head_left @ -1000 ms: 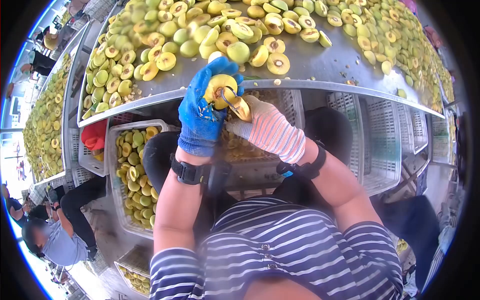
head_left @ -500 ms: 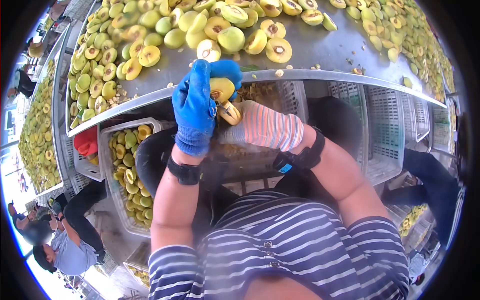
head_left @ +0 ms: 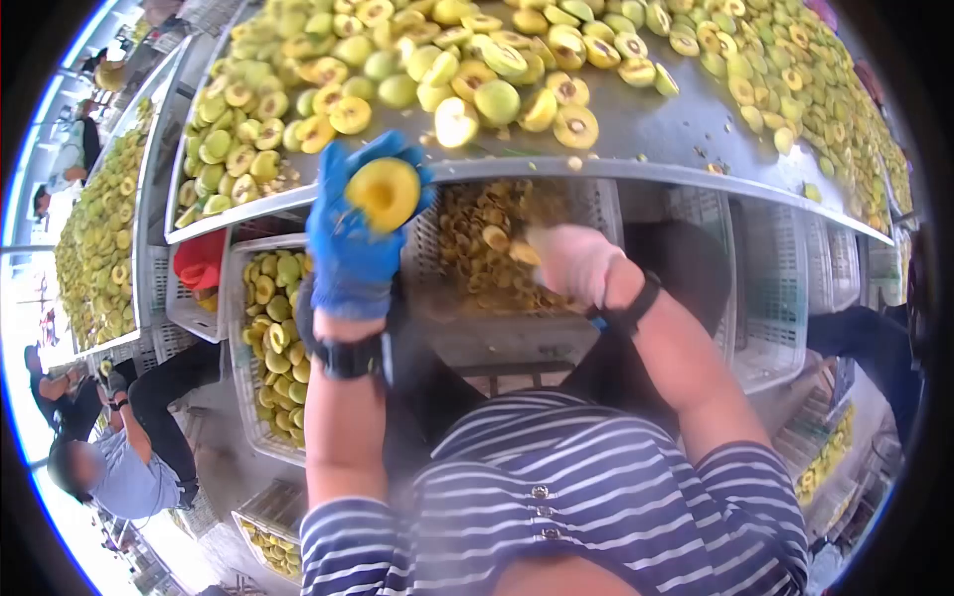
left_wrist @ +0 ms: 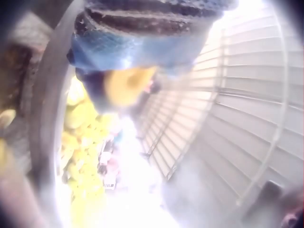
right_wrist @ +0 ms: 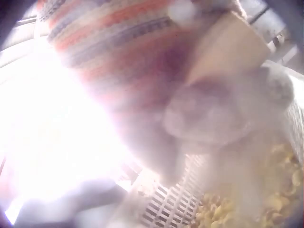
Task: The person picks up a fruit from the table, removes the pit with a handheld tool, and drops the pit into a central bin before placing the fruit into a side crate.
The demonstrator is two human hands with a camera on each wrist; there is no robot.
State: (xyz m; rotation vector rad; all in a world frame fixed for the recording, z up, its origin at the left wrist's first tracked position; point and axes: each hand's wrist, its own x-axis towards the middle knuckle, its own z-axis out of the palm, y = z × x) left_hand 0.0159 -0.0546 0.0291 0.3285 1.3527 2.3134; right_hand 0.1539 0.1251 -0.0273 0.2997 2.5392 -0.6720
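In the head view the left hand (head_left: 356,238), in a blue glove, holds a yellow fruit half (head_left: 384,195) with a smooth hollow facing up. The left wrist view shows this fruit half (left_wrist: 126,85) blurred below the glove (left_wrist: 137,50). Over a crate of brown scraps (head_left: 482,258), the right hand (head_left: 578,263), in a striped glove, is curled; a yellowish piece (head_left: 525,253) is at its fingertips. Its tool is mostly hidden and blurred. A smooth tan surface (right_wrist: 230,50) shows beside the striped glove (right_wrist: 128,52) in the right wrist view.
A metal table (head_left: 686,144) bears heaps of halved fruit (head_left: 397,70), its raised edge just beyond the hands. A crate of fruit halves (head_left: 237,343) stands at the left, white crates (head_left: 770,268) at the right. Another person (head_left: 134,467) sits at the far left.
The hands have parted: the left went left with the fruit half, whose hollow now shows without the dark core. The right moved right, over the scrap crate, away from the fruit.
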